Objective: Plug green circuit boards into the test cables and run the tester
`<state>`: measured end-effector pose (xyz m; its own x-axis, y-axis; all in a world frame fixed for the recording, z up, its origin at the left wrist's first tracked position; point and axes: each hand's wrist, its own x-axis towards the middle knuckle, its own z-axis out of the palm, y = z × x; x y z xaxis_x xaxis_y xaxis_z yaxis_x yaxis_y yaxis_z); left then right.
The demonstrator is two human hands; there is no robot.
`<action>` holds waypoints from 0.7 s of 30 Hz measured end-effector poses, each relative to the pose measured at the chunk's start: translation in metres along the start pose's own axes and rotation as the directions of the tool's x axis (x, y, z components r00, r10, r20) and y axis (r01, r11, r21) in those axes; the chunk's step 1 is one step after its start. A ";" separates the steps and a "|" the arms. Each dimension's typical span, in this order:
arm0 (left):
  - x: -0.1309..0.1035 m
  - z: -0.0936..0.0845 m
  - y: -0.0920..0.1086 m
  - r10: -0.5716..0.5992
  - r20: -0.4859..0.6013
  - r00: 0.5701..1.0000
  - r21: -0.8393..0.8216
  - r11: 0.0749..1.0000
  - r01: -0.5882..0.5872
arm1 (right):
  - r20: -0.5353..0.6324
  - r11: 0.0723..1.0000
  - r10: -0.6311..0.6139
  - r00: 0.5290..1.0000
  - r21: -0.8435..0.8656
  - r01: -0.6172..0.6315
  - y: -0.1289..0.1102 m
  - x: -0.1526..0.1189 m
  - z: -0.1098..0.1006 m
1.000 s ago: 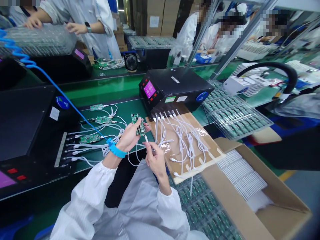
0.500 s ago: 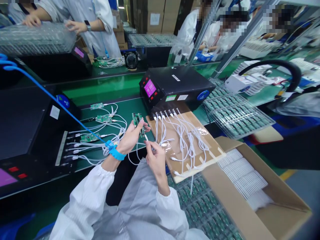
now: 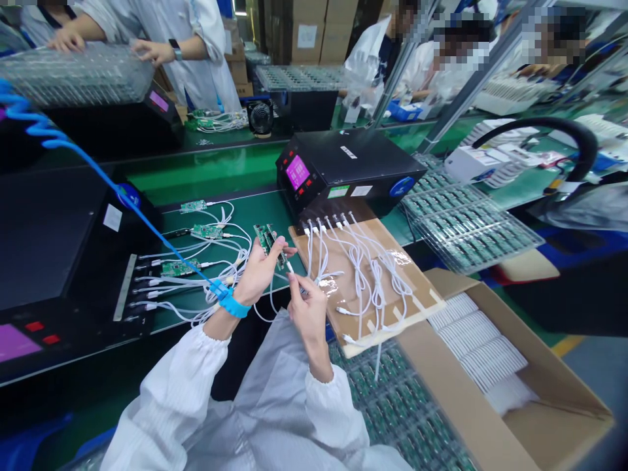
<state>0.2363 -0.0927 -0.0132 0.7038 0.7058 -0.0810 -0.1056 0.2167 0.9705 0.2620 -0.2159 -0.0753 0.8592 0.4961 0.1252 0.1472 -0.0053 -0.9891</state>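
Note:
Green circuit boards (image 3: 267, 239) are held in my left hand (image 3: 259, 271), which wears a blue wrist strap (image 3: 230, 302) on a coiled cord. My right hand (image 3: 308, 307) pinches a white cable plug (image 3: 290, 267) at the lower end of the boards. Left of my hands, several boards (image 3: 209, 231) with white cables lie on the green bench mat (image 3: 260, 206). To the right, bundled white cables (image 3: 377, 281) rest on a brown cardboard sheet (image 3: 338, 314) and run to a black tester (image 3: 353, 167) with a pink screen.
Another black tester (image 3: 53, 235) stands at the left. Trays of boards (image 3: 471, 219) lie at the right and beneath the cardboard sheet. An open carton (image 3: 554, 386) holds white parts. Across the bench, a person (image 3: 196, 59) touches stacked clear trays (image 3: 78, 75).
The view has shifted slightly. The boards in my left hand have tilted a little, and the plug stays in my right fingers beside them.

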 end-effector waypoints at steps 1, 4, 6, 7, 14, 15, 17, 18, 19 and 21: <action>-0.001 0.000 -0.001 0.005 -0.004 1.000 -0.001 1.000 -0.005 | 0.011 1.000 0.016 1.000 0.010 -0.016 0.000 0.000 0.000; -0.002 0.000 -0.004 0.026 -0.003 1.000 0.034 0.999 -0.026 | 0.034 0.998 0.047 0.998 0.033 -0.048 0.000 0.000 -0.001; -0.003 -0.001 -0.006 0.033 0.007 0.999 0.065 0.997 -0.034 | 0.027 0.999 0.039 0.999 0.029 -0.040 0.000 0.001 -0.001; -0.003 -0.001 -0.007 0.035 0.012 0.999 0.075 0.997 -0.036 | 0.024 0.999 0.033 0.999 0.025 -0.034 0.000 0.001 -0.001; 0.002 -0.001 -0.003 -0.048 -0.047 0.998 -0.083 0.996 0.044 | 0.094 0.975 0.125 0.988 0.172 -0.140 -0.006 0.001 0.001; 0.003 0.000 -0.001 -0.063 -0.061 0.996 -0.131 0.990 0.054 | 0.124 0.961 0.150 0.981 0.214 -0.174 -0.007 0.001 0.001; 0.004 0.004 0.002 -0.079 -0.091 0.993 -0.221 0.974 0.057 | 0.187 0.919 0.209 0.960 0.297 -0.258 -0.008 -0.001 -0.002; 0.004 0.006 0.003 -0.085 -0.108 0.991 -0.261 0.964 0.054 | 0.208 0.894 0.239 0.949 0.334 -0.299 -0.007 -0.001 -0.003; 0.004 0.008 0.004 -0.092 -0.121 0.988 -0.297 0.953 0.052 | 0.216 0.870 0.267 0.939 0.366 -0.331 -0.007 -0.002 -0.004; 0.005 0.011 0.004 -0.097 -0.139 0.986 -0.365 0.930 0.040 | 0.186 0.832 0.309 0.933 0.422 -0.359 -0.004 -0.001 -0.006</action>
<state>0.2470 -0.0958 -0.0074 0.6062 0.7683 -0.2055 -0.3261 0.4758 0.8168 0.2632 -0.2219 -0.0705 0.7558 0.6226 -0.2028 -0.3930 0.1835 -0.9011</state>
